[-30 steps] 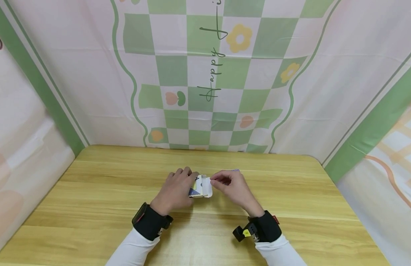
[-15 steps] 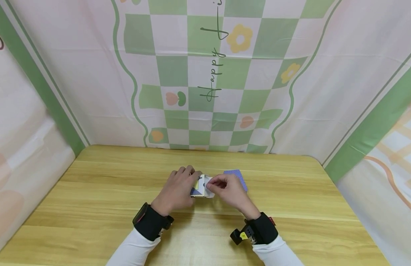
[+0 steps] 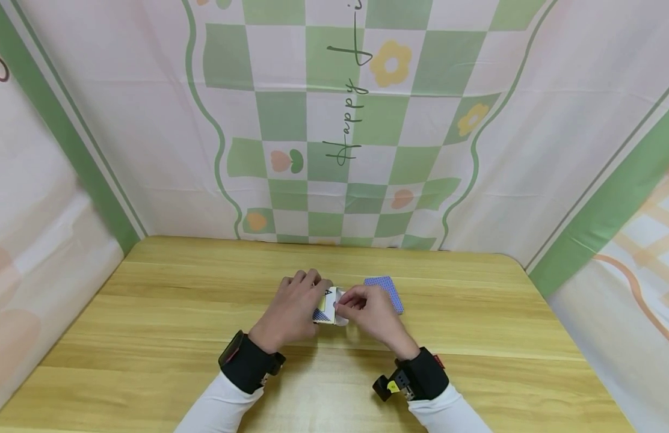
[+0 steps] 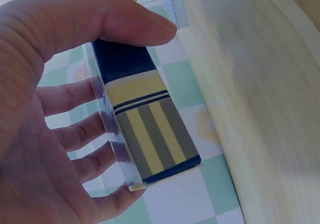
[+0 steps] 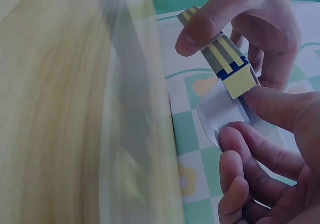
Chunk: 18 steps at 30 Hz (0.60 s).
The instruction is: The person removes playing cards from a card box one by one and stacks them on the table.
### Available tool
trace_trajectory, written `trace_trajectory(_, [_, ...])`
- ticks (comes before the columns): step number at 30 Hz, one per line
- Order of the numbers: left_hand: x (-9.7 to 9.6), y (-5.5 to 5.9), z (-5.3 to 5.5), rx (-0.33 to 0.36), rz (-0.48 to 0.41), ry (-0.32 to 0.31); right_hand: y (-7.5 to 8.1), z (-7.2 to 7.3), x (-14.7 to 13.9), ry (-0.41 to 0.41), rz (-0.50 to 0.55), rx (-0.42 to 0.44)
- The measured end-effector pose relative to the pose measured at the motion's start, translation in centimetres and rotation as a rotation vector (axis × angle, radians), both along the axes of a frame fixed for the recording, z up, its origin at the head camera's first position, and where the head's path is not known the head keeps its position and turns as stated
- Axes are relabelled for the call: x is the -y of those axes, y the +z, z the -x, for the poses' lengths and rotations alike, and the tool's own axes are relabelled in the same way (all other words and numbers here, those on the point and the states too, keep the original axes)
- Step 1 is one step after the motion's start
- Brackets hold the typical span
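Observation:
A small playing card box, white with an "A" and a blue patterned corner, is between my hands above the middle of the table. My left hand grips it by its sides, thumb on the near striped side and the other fingers along the far side. At the box's right end my right hand pinches the white end flap, thumb at the box's corner and curled fingertips under the flap. A deck of blue-backed playing cards lies on the table just behind the right hand, partly hidden by it.
The wooden table reaches back to a green-and-white checked cloth hanging behind it. More cloth hangs at both sides. Black bands with small cameras are on both wrists.
My right hand has moved left and slightly nearer, from the flap's outer edge to the box's end. The flap looks shorter from above. The deck behind the hand has come into view.

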<state>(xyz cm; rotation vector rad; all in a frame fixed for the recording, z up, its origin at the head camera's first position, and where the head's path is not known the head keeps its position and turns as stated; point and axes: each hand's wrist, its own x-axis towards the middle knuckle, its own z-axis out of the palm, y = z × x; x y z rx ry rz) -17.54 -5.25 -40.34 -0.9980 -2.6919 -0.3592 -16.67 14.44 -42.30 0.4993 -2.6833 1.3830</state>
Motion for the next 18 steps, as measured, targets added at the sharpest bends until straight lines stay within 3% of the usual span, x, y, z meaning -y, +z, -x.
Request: trace_trajectory(18, [-0.08, -0.16, 0.00, 0.002, 0.001, 0.005, 0.18, -0.36, 0.16, 0.011, 0.000, 0.016])
